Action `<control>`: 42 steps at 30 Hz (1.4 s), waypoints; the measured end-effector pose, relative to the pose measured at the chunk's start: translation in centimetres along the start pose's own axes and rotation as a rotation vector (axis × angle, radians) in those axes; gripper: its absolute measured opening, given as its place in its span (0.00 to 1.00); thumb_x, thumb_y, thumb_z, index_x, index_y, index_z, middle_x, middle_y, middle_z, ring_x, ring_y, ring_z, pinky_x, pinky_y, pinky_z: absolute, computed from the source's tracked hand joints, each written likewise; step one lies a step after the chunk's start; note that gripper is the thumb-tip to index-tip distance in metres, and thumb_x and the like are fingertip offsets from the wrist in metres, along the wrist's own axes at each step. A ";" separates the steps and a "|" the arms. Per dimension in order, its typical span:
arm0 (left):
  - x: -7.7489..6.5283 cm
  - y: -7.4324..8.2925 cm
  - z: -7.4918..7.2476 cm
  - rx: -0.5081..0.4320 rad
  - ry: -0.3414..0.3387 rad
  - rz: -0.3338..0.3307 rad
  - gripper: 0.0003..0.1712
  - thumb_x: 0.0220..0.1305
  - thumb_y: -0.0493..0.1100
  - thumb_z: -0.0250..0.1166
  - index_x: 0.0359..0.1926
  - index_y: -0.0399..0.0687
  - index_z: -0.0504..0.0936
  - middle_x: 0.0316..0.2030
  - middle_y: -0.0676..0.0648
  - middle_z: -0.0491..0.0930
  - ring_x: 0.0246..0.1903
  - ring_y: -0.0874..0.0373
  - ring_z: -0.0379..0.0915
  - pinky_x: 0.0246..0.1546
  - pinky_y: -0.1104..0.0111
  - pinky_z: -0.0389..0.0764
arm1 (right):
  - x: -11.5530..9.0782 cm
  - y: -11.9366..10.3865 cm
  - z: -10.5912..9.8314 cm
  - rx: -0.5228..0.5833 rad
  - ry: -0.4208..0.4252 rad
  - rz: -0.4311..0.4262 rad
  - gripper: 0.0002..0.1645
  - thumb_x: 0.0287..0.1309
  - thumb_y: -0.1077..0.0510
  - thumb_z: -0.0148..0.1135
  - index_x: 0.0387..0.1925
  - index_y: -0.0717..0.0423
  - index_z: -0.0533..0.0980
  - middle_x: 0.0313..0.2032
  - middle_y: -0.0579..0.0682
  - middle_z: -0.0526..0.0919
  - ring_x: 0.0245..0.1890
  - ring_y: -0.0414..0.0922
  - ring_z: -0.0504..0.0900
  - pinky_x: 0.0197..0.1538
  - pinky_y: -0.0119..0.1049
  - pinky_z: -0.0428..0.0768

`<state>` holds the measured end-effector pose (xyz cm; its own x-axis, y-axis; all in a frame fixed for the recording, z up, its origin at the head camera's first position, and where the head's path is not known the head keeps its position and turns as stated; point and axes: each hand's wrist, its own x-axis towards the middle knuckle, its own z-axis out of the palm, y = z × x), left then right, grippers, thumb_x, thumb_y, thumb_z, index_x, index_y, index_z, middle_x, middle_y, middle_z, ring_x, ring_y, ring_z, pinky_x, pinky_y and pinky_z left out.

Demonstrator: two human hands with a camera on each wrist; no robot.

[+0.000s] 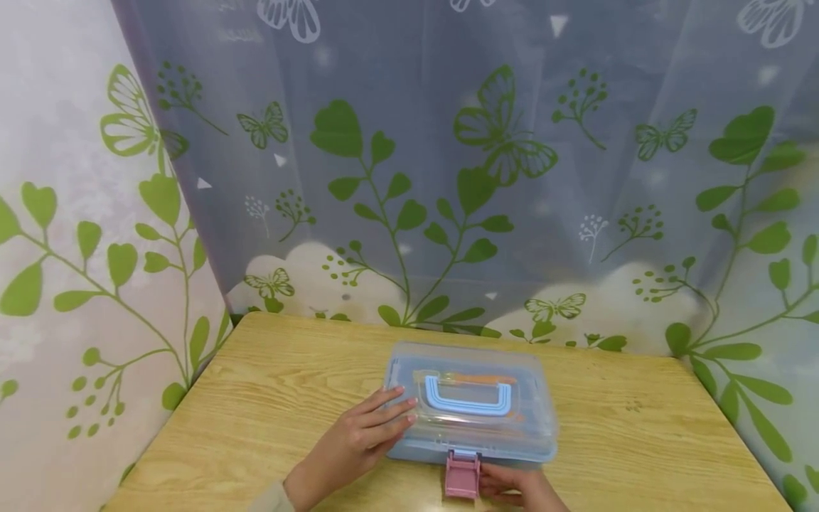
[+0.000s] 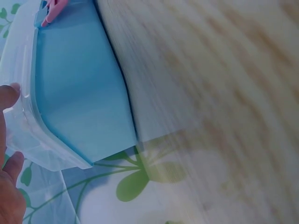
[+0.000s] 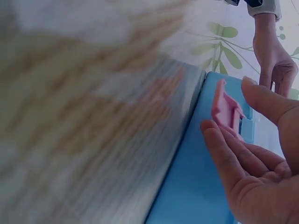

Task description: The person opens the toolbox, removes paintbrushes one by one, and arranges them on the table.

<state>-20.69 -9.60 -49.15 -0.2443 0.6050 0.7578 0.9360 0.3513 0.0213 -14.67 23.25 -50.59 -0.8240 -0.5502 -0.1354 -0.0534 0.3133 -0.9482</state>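
The right hand [image 3: 266, 182] holds nothing in a closed grip: its fingers lie fairly straight with their tips at the lower edge of the pink latch [image 3: 226, 109], and its thumb stands off on the other side, apart from it. Whether the fingertips press or only touch the latch, I cannot tell. The latch juts out from the front of the plastic box, just left of the right fingers.

The left hand [image 1: 361, 434], farther left of the latch, is also unclenched; its spread fingers rest on the left end of the clear lid [image 1: 534, 398], apparently steadying it. The lid lies over the blue body [image 2: 79, 79] of the box. Beyond the right hand, on top of the lid, is a blue handle [image 1: 467, 409], lying flat; behind it something orange [image 1: 480, 379] shows through the plastic. The box sits on the wooden table [image 1: 256, 398], directly ahead of the right hand, with the patterned cloth [image 1: 409, 71] hanging beyond.

The step in hand looks like working the latch; whether it is being fastened or freed is unclear. The next move seems to call for firm right-finger control of the latch while the left hand keeps the box from sliding.
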 end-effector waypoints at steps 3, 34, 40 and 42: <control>0.0 0.0 -0.1 0.005 0.001 0.001 0.24 0.59 0.35 0.73 0.58 0.43 0.85 0.62 0.43 0.81 0.62 0.42 0.77 0.64 0.54 0.75 | 0.1 2.0 -0.6 -0.034 -0.024 -0.045 0.42 0.60 0.62 0.72 0.64 0.85 0.63 0.55 0.76 0.79 0.50 0.44 0.86 0.51 0.48 0.85; 0.0 -0.1 0.0 0.011 0.005 0.016 0.19 0.65 0.37 0.69 0.57 0.43 0.86 0.61 0.43 0.81 0.61 0.41 0.78 0.62 0.54 0.77 | -3.1 -1.6 -4.0 -0.694 0.676 -0.631 0.44 0.64 0.45 0.67 0.71 0.68 0.66 0.68 0.58 0.75 0.73 0.32 0.64 0.68 0.18 0.62; -0.1 0.1 0.2 -0.028 0.007 -0.015 0.20 0.66 0.36 0.69 0.59 0.43 0.84 0.62 0.43 0.81 0.63 0.42 0.76 0.65 0.55 0.73 | -2.7 -1.0 -4.1 -0.678 0.741 -0.595 0.57 0.34 0.74 0.82 0.71 0.64 0.69 0.66 0.62 0.76 0.71 0.28 0.63 0.62 0.16 0.67; -0.1 0.1 0.3 -0.036 0.005 -0.022 0.21 0.66 0.36 0.69 0.60 0.43 0.84 0.62 0.43 0.80 0.63 0.42 0.75 0.66 0.56 0.72 | -2.5 -0.9 -4.2 -0.658 0.768 -0.604 0.58 0.30 0.76 0.82 0.70 0.64 0.70 0.64 0.64 0.77 0.70 0.27 0.64 0.59 0.15 0.69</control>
<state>-20.64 -9.39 -49.46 -0.2635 0.5937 0.7603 0.9391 0.3380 0.0615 -14.96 27.57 -48.22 -0.6764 -0.2060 0.7071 -0.6472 0.6245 -0.4372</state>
